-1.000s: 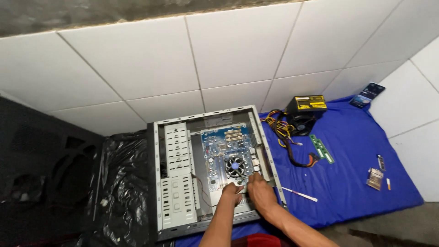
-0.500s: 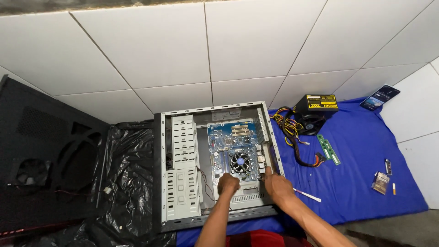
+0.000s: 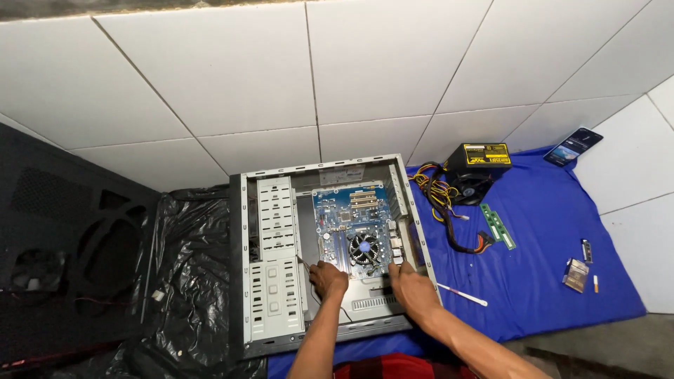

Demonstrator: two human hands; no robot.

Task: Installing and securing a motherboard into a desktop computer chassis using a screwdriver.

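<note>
White floor tiles fill the view ahead of me, and down on them lies a blue cloth with the open computer case at its left edge, resting on its side with its panel off. Inside the grey steel shell sits the blue motherboard, flat against the case floor, its round black cooler fan near the lower middle and pale expansion slots toward the top. The perforated drive-bay cage runs down the left of the board. My left hand is curled into a loose fist at the board's lower left corner, fingers closed around a thin tool whose tip pokes out to the left; what kind of tool it is I can't tell. My right hand lies palm-down at the board's lower right edge, fingers bent against the case's rim, gripping nothing I can make out. Over on the cloth, a black power supply with a yellow label trails its bundle of cables, a green memory stick lies just beside them, and a slim white rod rests near my right wrist. Crumpled black plastic sheeting spreads left of the case.
</note>
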